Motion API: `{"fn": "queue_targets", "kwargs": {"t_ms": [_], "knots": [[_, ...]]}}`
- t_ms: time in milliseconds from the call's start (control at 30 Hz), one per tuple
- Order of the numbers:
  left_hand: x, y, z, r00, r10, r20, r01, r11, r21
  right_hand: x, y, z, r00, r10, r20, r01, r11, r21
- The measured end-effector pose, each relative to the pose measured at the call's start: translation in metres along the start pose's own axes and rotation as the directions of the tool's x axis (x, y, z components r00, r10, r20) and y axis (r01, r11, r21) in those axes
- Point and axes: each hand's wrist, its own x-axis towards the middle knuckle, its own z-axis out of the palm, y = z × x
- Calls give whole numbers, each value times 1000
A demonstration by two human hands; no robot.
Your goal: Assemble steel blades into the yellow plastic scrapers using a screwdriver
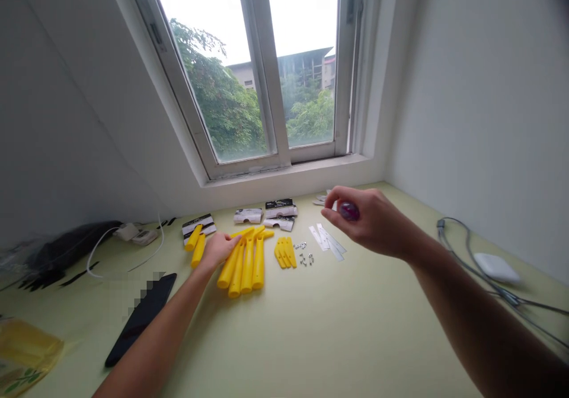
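Note:
Several yellow plastic handles (pixel 246 270) lie side by side, their hollow round ends toward me. My left hand (pixel 217 250) is at their upper left, its fingers closed on a yellow handle there; the fingertips are partly hidden. My right hand (pixel 373 217) is raised above the right side of the table, wrapped round a screwdriver (pixel 349 211) with a purple handle end; its shaft is out of sight. Between the hands lie small flat yellow plates (pixel 285 252), small nuts (pixel 301 245) and short screws (pixel 306 259). Thin metal strips (pixel 326 241) lie below my right hand.
Printed cards (pixel 279 208) lie near the window, with two separate yellow handles (pixel 195 247) by the left card. A black phone (pixel 142 321) and a yellow pouch (pixel 29 350) are left. Grey cables (pixel 471 262) and a white case (pixel 496 267) lie right.

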Motion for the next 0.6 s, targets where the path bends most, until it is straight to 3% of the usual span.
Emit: {"fn": "queue_targets", "kwargs": {"t_ms": [333, 500, 600], "knots": [[0, -23, 0, 998, -48, 44, 38, 979, 202, 7, 10, 19, 998, -5, 67, 7, 1000, -26], [-1, -29, 2, 1000, -22, 6, 20, 969, 245, 7, 10, 24, 993, 0, 114, 5, 999, -41], [1, -31, -12, 998, 2, -60, 15, 960, 279, 8, 11, 28, 991, -4, 132, 8, 1000, -30]]}}
